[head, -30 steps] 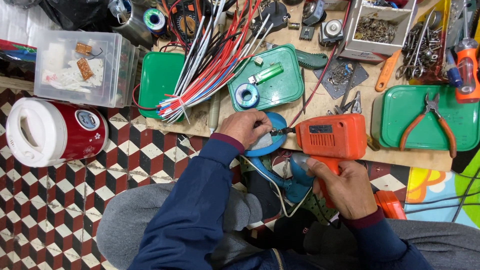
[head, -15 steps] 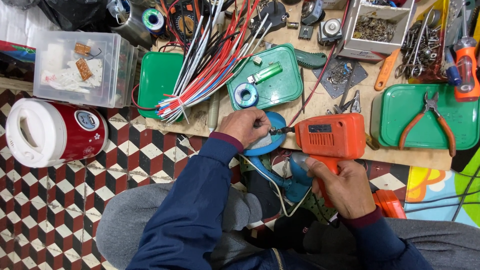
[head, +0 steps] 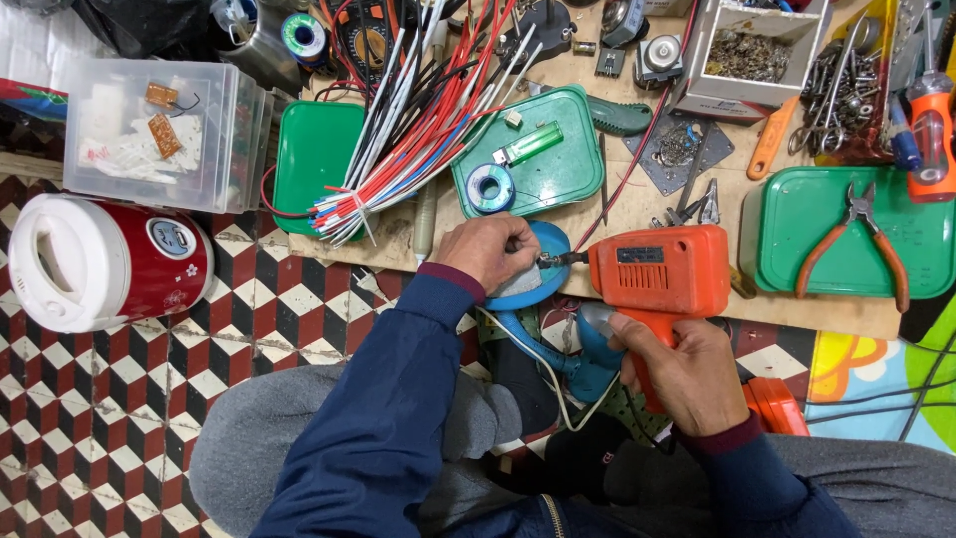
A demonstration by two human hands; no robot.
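Note:
My right hand (head: 687, 374) grips the handle of an orange soldering gun (head: 662, 269), whose tip points left. That tip meets a round blue part (head: 533, 279) at the near edge of the wooden board. My left hand (head: 488, 249) lies on that blue part with its fingers curled over it and pinching something small at the gun's tip. A white wire and a blue piece (head: 588, 354) hang below the board between my knees.
A bundle of red, white and black wires (head: 418, 139) crosses the board. Green trays (head: 543, 164) hold a solder spool and a lighter; another green tray (head: 797, 239) holds orange-handled pliers (head: 856, 249). A clear box (head: 159, 134) and a red-and-white cooker (head: 100, 261) stand left on the tiled floor.

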